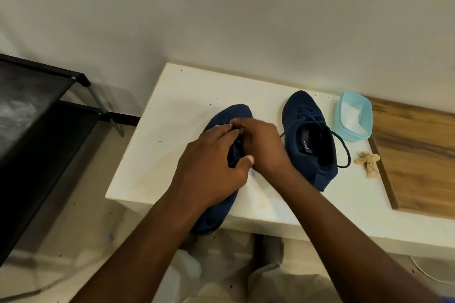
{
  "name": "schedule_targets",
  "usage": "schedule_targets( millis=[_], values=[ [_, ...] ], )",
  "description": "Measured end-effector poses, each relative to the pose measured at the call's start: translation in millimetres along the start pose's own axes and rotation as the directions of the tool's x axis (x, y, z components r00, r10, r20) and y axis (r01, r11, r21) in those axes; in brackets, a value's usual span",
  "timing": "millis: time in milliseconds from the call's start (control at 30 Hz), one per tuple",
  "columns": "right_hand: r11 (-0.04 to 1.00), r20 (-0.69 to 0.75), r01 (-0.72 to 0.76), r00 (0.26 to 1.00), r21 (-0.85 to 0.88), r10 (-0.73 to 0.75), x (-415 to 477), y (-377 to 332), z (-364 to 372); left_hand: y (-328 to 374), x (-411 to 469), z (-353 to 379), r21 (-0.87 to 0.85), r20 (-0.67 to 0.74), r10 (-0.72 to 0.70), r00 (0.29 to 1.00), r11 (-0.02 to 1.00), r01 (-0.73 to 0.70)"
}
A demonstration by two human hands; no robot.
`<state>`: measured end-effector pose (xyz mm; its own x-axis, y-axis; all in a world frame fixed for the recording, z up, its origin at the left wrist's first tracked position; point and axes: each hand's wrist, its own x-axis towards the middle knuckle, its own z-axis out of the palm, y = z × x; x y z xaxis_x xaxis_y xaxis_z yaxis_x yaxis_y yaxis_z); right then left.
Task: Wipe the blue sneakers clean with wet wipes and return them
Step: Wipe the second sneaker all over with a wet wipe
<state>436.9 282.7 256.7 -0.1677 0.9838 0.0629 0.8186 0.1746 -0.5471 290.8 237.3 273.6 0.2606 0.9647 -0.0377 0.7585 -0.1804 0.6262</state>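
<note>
Two dark blue sneakers stand on a white table (172, 106). The left sneaker (234, 115) points away from me, its heel hanging over the table's front edge. Both hands are on its laces: my left hand (211, 162) and my right hand (261, 145) have curled fingers that pinch the laces over the tongue. The right sneaker (310, 135) stands free beside them, with its laces loose and one lace trailing on the table. A light blue tub of white wet wipes (354, 118) sits open just right of it. A crumpled, dirty used wipe (368, 160) lies in front of the tub.
A wooden board (418, 155) lies on the table's right side. A black shoe rack (44, 118) stands on the floor to the left. A white wall runs behind the table. Dark crumbs speckle the tabletop and the floor.
</note>
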Motion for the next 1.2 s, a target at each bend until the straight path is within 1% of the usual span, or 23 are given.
schedule_targets(
  millis=[67, 133, 233, 333, 400, 433, 500, 533, 600, 633, 667, 733, 767, 800, 833, 900, 933, 967, 1000, 1033, 1100, 1167, 1200],
  values=[
    [0.994, 0.069, 0.02, 0.997, 0.112, -0.028, -13, 9, -5, 0, -1, -1, -0.003, 0.04, -0.006, 0.999, 1.0, 0.006],
    [0.993, 0.078, 0.038, 0.996, 0.113, -0.047, -20, 20, -12, 2, -1, -3, 0.01, 0.054, 0.003, 0.999, 1.0, -0.003],
    [1.0, -0.01, 0.012, 1.0, -0.007, -0.012, -9, 22, -6, 3, -1, -4, 0.009, 0.072, -0.013, 0.997, 1.0, 0.012],
    [0.977, -0.073, 0.011, 0.997, -0.212, -0.027, 22, 26, 10, 1, -1, -2, -0.013, 0.095, -0.04, 0.995, 0.999, 0.042],
    [0.953, -0.098, -0.065, 0.994, -0.295, 0.038, 49, 25, 13, -2, -2, 0, -0.018, 0.096, -0.045, 0.994, 0.999, 0.047],
    [0.948, -0.091, -0.103, 0.993, -0.3, 0.079, 59, 23, 11, -2, -1, 1, -0.026, 0.09, -0.043, 0.995, 0.999, 0.045],
    [0.965, -0.017, -0.072, 0.997, -0.253, 0.07, 67, 18, 6, -4, 0, 1, -0.043, 0.084, -0.046, 0.995, 0.998, 0.049],
    [0.971, 0.035, -0.009, 0.999, -0.239, 0.018, 61, 15, 2, -4, 0, 1, -0.044, 0.087, -0.042, 0.995, 0.998, 0.046],
    [0.953, 0.167, 0.133, 0.982, -0.272, -0.09, 38, 17, -7, -4, 0, -1, -0.03, 0.1, -0.029, 0.995, 0.999, 0.032],
    [0.936, 0.203, 0.164, 0.974, -0.312, -0.103, 27, 20, -11, -3, 0, -1, -0.02, 0.108, -0.027, 0.994, 0.999, 0.029],
    [0.918, 0.186, 0.152, 0.979, -0.367, -0.088, 24, 26, -13, -3, 0, -3, -0.014, 0.118, -0.027, 0.993, 0.999, 0.029],
    [0.878, 0.061, 0.054, 0.998, -0.475, -0.029, 39, 34, -14, -2, 0, -4, -0.046, 0.138, -0.033, 0.99, 0.998, 0.04],
    [0.876, 0.002, 0.013, 1.0, -0.482, -0.014, 49, 34, -11, -2, 0, -4, -0.068, 0.152, -0.039, 0.988, 0.996, 0.049],
    [0.894, -0.035, -0.011, 0.999, -0.447, -0.006, 59, 31, -6, -3, 0, -5, -0.092, 0.161, -0.046, 0.986, 0.994, 0.062],
    [0.929, -0.047, -0.02, 0.999, -0.369, 0.004, 63, 25, -1, -1, -1, -7, -0.117, 0.164, -0.049, 0.985, 0.991, 0.069],
    [0.974, 0.038, 0.063, 0.998, -0.216, -0.056, 58, 13, 4, -2, -3, -7, -0.149, 0.16, -0.057, 0.985, 0.985, 0.082],
    [0.973, 0.11, 0.124, 0.988, -0.192, -0.104, 48, 10, 1, -2, -3, -7, -0.148, 0.154, -0.058, 0.986, 0.986, 0.081],
    [0.965, 0.183, 0.165, 0.975, -0.205, -0.128, 42, 9, -4, -5, -2, -8, -0.141, 0.149, -0.062, 0.987, 0.987, 0.083],
    [0.955, 0.235, 0.169, 0.966, -0.243, -0.111, 40, 11, -12, -8, -1, -8, -0.127, 0.153, -0.066, 0.986, 0.988, 0.086],
    [0.942, 0.245, 0.137, 0.968, -0.307, -0.061, 43, 15, -17, -12, 0, -6, -0.109, 0.16, -0.075, 0.984, 0.99, 0.093],
    [0.909, 0.141, 0.07, 0.99, -0.412, -0.013, 59, 23, -20, -16, 3, -3, -0.086, 0.155, -0.088, 0.984, 0.991, 0.102],
    [0.925, 0.053, 0.026, 0.999, -0.378, -0.006, 74, 19, -12, -15, 2, 1, -0.089, 0.132, -0.096, 0.987, 0.99, 0.108],
    [0.944, 0.061, 0.025, 0.998, -0.328, -0.005, 77, 11, -7, -14, 1, 3, -0.087, 0.12, -0.102, 0.987, 0.99, 0.113]
  ],
)
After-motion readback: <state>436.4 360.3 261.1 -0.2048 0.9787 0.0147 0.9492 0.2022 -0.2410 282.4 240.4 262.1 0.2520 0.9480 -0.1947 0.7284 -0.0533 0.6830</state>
